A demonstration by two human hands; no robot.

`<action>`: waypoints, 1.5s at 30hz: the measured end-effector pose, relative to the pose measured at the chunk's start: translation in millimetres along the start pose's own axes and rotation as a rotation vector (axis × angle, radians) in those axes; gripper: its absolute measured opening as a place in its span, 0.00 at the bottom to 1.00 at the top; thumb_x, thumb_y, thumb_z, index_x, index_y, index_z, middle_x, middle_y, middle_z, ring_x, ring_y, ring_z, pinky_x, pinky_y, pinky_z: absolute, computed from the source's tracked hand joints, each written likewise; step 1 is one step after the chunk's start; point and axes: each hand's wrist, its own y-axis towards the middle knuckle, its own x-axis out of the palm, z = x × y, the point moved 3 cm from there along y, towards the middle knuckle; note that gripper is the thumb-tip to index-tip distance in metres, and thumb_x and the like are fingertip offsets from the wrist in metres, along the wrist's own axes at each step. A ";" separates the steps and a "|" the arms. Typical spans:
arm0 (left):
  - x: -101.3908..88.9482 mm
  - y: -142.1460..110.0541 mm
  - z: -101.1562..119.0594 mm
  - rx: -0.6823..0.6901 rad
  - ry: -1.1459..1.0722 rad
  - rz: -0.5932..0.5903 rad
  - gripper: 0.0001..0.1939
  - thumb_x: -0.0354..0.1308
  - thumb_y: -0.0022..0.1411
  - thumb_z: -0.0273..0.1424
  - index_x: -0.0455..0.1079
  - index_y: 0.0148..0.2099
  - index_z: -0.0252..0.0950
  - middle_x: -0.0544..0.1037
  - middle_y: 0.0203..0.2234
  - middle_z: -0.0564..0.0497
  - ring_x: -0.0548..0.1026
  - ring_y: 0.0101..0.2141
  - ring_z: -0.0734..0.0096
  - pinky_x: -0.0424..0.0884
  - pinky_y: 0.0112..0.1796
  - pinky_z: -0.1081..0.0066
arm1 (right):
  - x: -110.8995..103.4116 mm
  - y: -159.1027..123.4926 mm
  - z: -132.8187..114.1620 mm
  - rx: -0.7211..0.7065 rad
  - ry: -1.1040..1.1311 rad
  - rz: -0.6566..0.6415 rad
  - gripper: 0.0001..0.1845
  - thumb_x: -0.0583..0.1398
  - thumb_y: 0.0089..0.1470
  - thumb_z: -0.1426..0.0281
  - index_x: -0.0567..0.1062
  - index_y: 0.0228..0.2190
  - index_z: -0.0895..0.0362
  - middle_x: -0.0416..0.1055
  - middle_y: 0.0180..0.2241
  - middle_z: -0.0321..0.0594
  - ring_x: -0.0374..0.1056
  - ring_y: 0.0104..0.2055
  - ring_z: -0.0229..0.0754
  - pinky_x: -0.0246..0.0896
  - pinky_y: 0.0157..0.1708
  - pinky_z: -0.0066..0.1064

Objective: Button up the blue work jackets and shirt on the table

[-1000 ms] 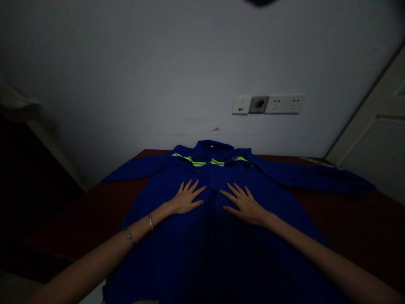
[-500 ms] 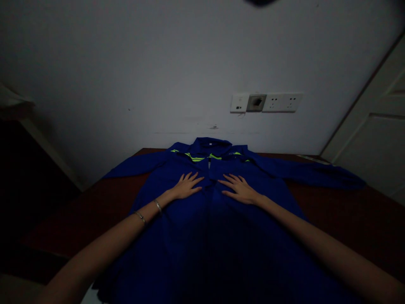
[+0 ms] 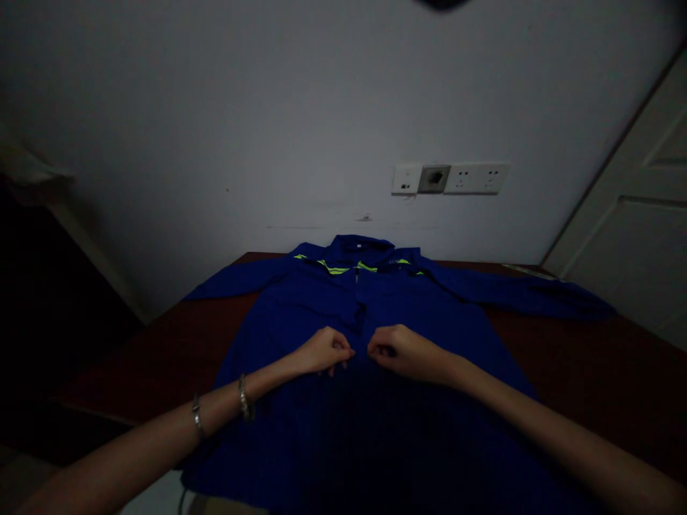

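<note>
A blue long-sleeved jacket (image 3: 300, 307) with bright yellow-green chest stripes lies spread front up, its collar toward the wall. My left hand (image 3: 327, 350), with two bracelets on its wrist, is closed in a pinch just left of the front opening. Across the opening, my right hand (image 3: 405, 352) has its fingers curled and pinched at the jacket's front. Both hands seem to grip the front edges, though the cloth between the fingertips is too dark to see well. The lower part of the jacket is in deep shadow.
Beneath the jacket is a dark red-brown table (image 3: 150, 357) set against a pale wall (image 3: 215, 129). A row of sockets and switches (image 3: 451, 179) is fixed on the wall. At the right stands a white panelled door (image 3: 644, 250).
Both hands have drawn back toward me from the chest of the jacket. Their fingers, spread flat on the cloth before, are now curled into pinches.
</note>
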 end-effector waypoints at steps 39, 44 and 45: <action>-12.3 50.8 23.6 0.012 -0.558 0.379 0.13 0.56 0.54 0.35 0.67 0.27 0.28 0.69 0.17 0.54 0.63 0.14 0.85 0.52 0.15 0.81 | 22.0 11.7 42.4 0.314 0.352 0.433 0.11 0.55 0.49 0.63 0.69 0.27 0.59 0.65 0.24 0.35 0.59 0.26 0.35 0.52 0.26 0.26; -2.5 31.6 19.4 0.108 -0.391 0.295 0.15 0.58 0.53 0.37 0.69 0.26 0.28 0.71 0.18 0.52 0.67 0.17 0.82 0.58 0.16 0.81 | 32.4 6.7 44.0 0.310 0.388 0.496 0.12 0.55 0.49 0.62 0.68 0.28 0.59 0.64 0.24 0.34 0.59 0.26 0.35 0.52 0.27 0.27; -0.9 28.3 19.5 0.120 -0.340 0.247 0.14 0.59 0.51 0.37 0.70 0.26 0.28 0.71 0.18 0.51 0.68 0.18 0.80 0.60 0.17 0.81 | 33.4 6.0 43.9 0.308 0.382 0.500 0.11 0.55 0.49 0.62 0.68 0.27 0.59 0.64 0.24 0.34 0.59 0.26 0.36 0.52 0.27 0.27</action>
